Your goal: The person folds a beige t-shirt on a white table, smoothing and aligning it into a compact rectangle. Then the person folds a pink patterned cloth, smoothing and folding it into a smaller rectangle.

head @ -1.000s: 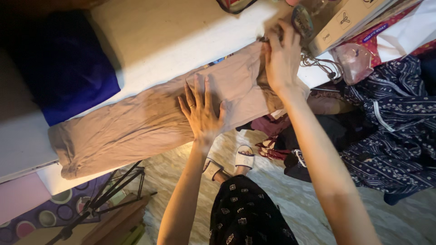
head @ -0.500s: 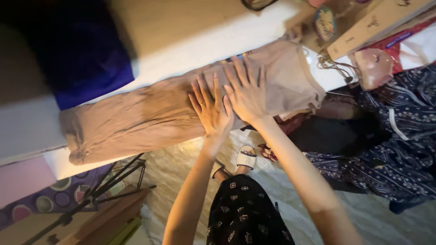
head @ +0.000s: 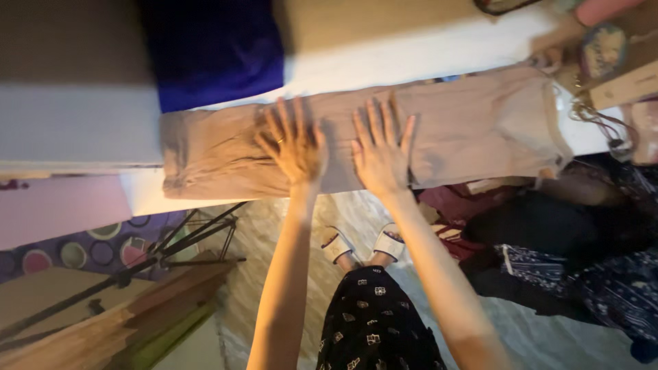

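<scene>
Both palms lie flat, fingers spread, on the tan trousers [head: 439, 130], stretched along the white table edge [head: 411, 55]: left hand [head: 291, 144] at 9 o'clock of right hand [head: 382, 154]. Pressed unevenly, the cloth may bunch or slip floorward toward 6 o'clock

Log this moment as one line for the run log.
left hand: flat on beige trousers | right hand: flat on them, fingers spread | trousers: lying lengthwise on white surface | blue cloth: beyond trousers
</scene>
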